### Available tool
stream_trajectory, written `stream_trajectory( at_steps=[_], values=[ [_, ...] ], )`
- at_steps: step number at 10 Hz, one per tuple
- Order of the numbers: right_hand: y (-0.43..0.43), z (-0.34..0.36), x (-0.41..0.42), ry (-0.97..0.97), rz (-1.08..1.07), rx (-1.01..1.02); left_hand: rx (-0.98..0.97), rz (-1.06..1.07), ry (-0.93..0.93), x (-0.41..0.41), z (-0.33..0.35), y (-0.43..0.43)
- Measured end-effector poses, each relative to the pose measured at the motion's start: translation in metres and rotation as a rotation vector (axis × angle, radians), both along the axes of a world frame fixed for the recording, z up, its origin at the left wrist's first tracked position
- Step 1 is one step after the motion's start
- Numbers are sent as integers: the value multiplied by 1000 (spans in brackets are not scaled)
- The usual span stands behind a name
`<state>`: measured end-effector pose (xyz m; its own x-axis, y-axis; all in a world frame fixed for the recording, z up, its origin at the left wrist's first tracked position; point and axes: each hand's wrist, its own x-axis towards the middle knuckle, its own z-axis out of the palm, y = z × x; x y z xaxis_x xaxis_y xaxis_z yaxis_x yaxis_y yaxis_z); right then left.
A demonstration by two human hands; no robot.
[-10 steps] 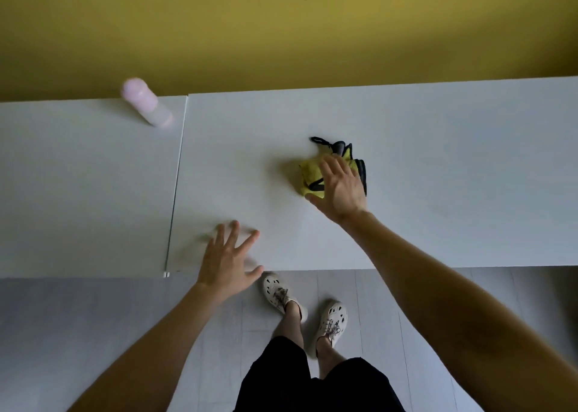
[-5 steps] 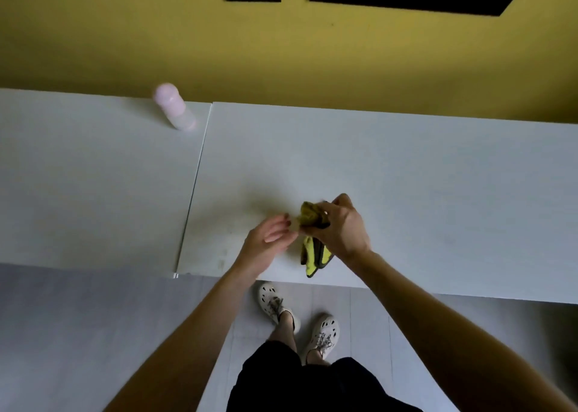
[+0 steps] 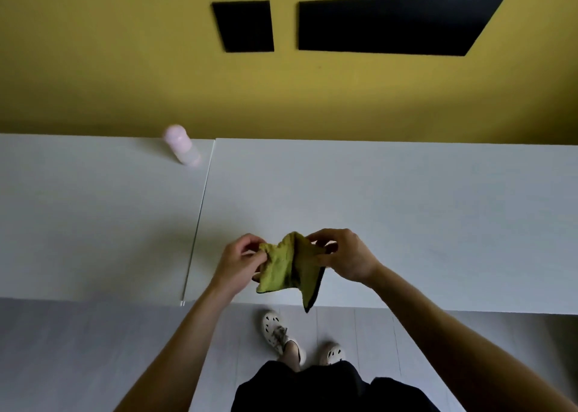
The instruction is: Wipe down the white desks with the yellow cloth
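The yellow cloth (image 3: 286, 266) with a dark hem hangs in the air above the front edge of the right white desk (image 3: 406, 211). My left hand (image 3: 239, 260) pinches its left corner. My right hand (image 3: 342, 257) pinches its right side, so the cloth is spread between both hands. One folded corner droops past the desk's front edge. A second white desk (image 3: 93, 217) adjoins on the left, with a narrow seam between the two.
A pale pink bottle (image 3: 181, 144) stands at the back of the left desk, near the seam. A yellow wall with two black panels (image 3: 391, 24) rises behind the desks. My feet in white shoes (image 3: 281, 336) stand on the grey floor below.
My right hand lifted the cloth off the desk and drew it toward the front edge. My left hand left the desk surface and took hold of the cloth, which now opens between both hands.
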<state>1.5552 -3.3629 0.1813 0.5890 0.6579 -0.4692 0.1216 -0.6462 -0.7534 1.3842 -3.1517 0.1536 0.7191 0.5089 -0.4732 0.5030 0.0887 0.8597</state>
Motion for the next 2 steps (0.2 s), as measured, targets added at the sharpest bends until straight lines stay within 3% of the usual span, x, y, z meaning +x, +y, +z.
stream_trajectory(
  at_steps=[1, 2],
  values=[
    [-4, 5, 25, -146, -62, -3, 166, 116, -14, 5, 7, 33],
    [-22, 14, 51, -403, 140, -290, 434, -7, 226, -17, -11, 66]
  ],
)
